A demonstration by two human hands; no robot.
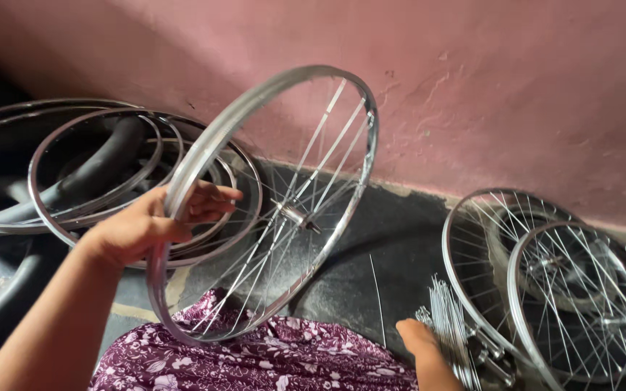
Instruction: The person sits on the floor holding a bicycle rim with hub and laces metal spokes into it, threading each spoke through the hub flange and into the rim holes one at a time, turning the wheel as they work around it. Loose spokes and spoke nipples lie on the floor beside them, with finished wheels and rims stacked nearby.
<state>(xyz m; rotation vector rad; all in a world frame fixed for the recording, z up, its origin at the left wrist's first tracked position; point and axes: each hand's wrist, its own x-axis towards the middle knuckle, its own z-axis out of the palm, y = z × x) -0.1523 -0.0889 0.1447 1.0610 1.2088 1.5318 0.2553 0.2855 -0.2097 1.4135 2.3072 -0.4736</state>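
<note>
— So, where is the bicycle wheel (273,210) sitting?

— It is tilted up in front of the person, its lower edge resting on the purple floral cloth (269,358) over the lap, its upper edge against the pink wall (516,87). The left hand (157,224) has the rim at its left side, fingers curled round the metal and clamped on it. The hub (295,215) sits in the middle, only partly laced with spokes.

— And the other hand?

— The right hand (422,344) is low, at the bundle of loose spokes (447,329) on the dark floor (393,232). Only part of it shows, so I cannot tell whether its fingers are closed on a spoke or just touching the bundle.

— How should the wheel be held well?

— I would judge a firm, steady grip on the rim matters, keeping the hub facing the person so the spoke holes stay visible, and letting the lap carry the weight.

— What lies around?

— Bare rims (110,174) and black tyres (9,210) are stacked to the left; two spoked wheels (581,304) lean by the wall on the right.
</note>
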